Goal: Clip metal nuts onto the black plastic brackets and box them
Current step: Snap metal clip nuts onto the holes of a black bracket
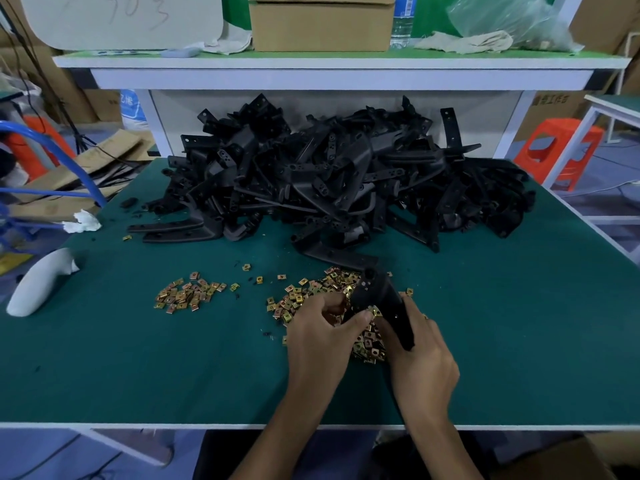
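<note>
Bracket [384,299] is gripped by the right hand [424,362], nut [375,310] pinched by the left hand [322,332]; it's best pushed on squarely.

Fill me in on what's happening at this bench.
A person is fitting metal nuts onto black plastic brackets. The right hand grips one bracket, tilted up over the loose nuts, while the left hand appears to pinch a nut against its edge. The main nut pile lies under the hands, and a smaller pile lies to the left. A big heap of brackets waits at the back of the green table.
</note>
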